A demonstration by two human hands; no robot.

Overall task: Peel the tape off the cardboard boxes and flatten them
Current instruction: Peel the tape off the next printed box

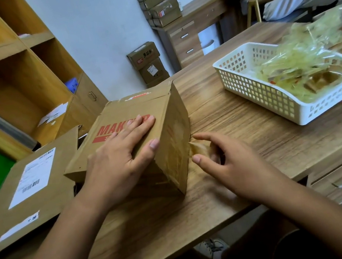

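Left hand [121, 159] fingers flat on box [123, 112] printed red "MAK…"; right hand [226, 161] fingers pinch tape [197, 148].

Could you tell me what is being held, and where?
Right hand pinches the tape by its loose end, beside the box; left hand only presses its top.

Box [123, 112] under my left hand [117, 159]: brown, red block lettering. Tape scrap [198, 148] in my right hand [233, 164]: pale amber, see-through. Basket [248, 89]: white, square-hole grid. Table [243, 131]: brown wood grain. Label [31, 176]: white, black barcode.
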